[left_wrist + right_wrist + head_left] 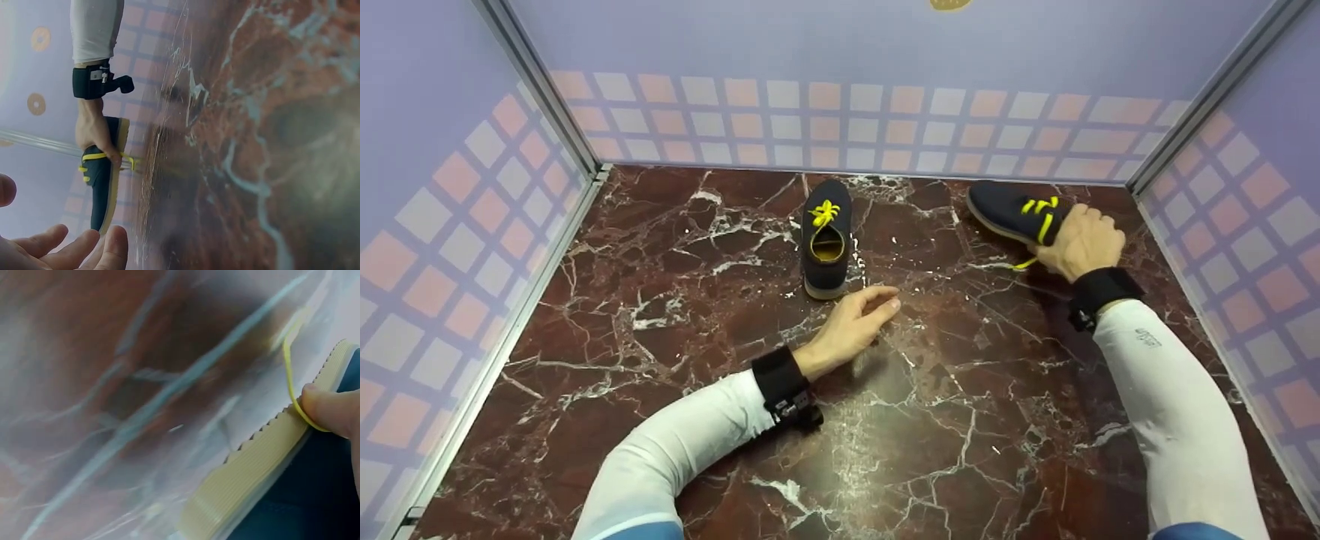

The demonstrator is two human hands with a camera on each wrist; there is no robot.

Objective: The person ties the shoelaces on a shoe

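My right hand [1084, 244] grips a dark navy shoe [1012, 210] around its heel end, the toe turned left. Its yellow lace [1046, 227] crosses the upper, and a loose end dangles below. In the right wrist view, the thumb [332, 408] presses on the edge of the ribbed tan sole [230, 486], over the lace. The left wrist view shows this sole [119, 169] apparently raised off the floor. My left hand [851, 326] holds nothing, its fingers relaxed just above the floor. Beyond it stands a matching shoe [826, 274], upright, its yellow lace tied in a bow, toe away from me.
The floor [682, 420] is glossy dark red marble pattern with white veins and small white specks. Lilac panels with pink and white squares enclose it at the back [825, 45], left [420, 247] and right [1275, 262]. Metal strips run along the corners.
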